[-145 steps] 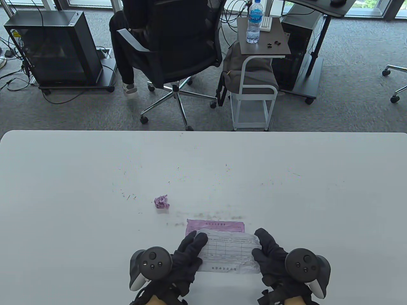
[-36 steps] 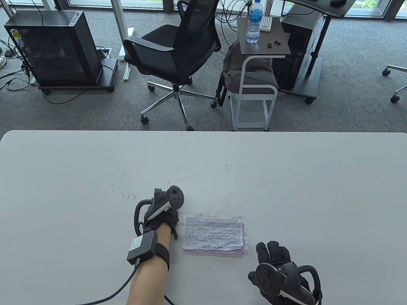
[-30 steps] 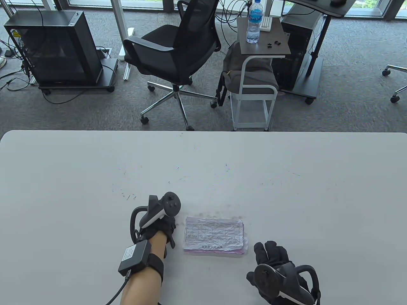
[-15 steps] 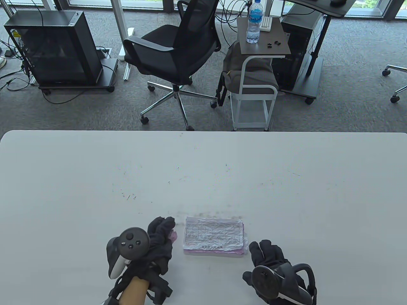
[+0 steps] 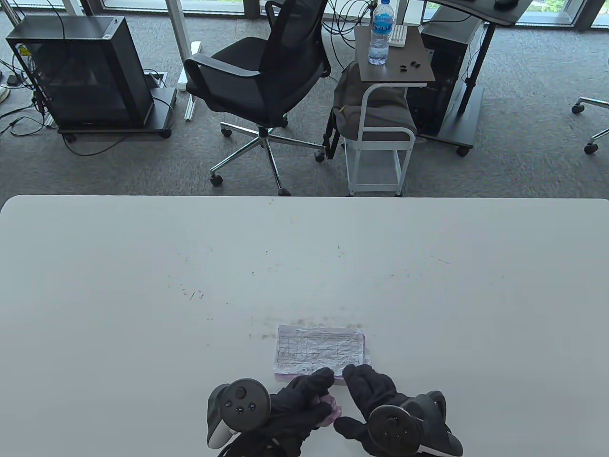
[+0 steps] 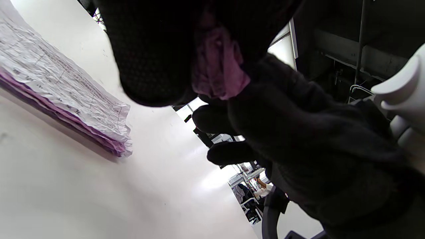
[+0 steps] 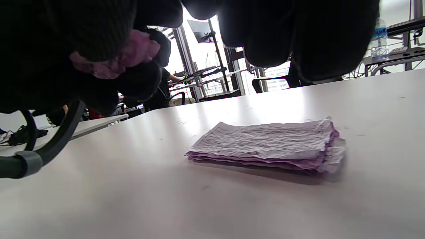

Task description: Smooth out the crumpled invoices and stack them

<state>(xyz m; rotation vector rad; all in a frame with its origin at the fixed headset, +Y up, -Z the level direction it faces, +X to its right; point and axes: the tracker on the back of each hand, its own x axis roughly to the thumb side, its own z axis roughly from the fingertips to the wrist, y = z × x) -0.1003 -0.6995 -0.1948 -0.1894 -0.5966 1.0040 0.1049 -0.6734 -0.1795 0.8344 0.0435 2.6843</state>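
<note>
A stack of flattened invoices (image 5: 319,350), white sheet on top and pink ones under it, lies near the table's front edge; it also shows as the stack (image 6: 59,83) and the stack (image 7: 265,142) in the wrist views. Just in front of it my left hand (image 5: 316,388) holds a crumpled pink invoice ball (image 5: 329,413) in its curled fingers, a little above the table. The ball (image 6: 215,69) is mostly hidden by the glove. My right hand (image 5: 364,383) is close beside it, fingers fairly straight over the stack's near edge, thumb against the ball (image 7: 123,56).
The white table (image 5: 142,266) carries small dark specks and scuff marks. Beyond its far edge stand an office chair (image 5: 266,71), a small side table (image 5: 404,71) with a water bottle (image 5: 380,33), and a computer case (image 5: 81,71).
My left hand took the pink ball from left of the stack and carried it back to the front edge. My right hand moved left to meet it.
</note>
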